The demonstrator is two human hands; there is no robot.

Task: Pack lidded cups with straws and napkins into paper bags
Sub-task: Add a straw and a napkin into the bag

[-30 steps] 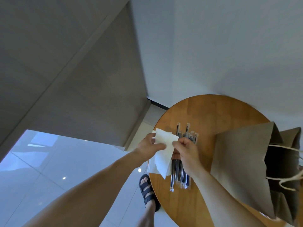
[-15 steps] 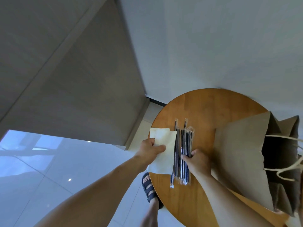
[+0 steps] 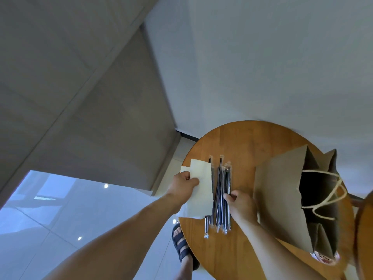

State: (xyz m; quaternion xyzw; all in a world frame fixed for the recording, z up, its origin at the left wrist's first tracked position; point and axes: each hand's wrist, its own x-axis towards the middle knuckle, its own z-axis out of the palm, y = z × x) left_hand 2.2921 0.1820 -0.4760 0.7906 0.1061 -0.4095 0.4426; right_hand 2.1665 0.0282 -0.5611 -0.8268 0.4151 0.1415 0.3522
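Head view: your left grip (image 3: 184,186) pinches a thin white napkin (image 3: 202,178); your right grip (image 3: 241,205) pinches black plastic-wrapped straws (image 3: 221,184) beside a brown paper bag (image 3: 278,199) on the round wooden tabletop (image 3: 242,142).

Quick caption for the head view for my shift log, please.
Left hand holds a napkin while right hand pinches wrapped straws beside an open paper bag on a round wooden table.
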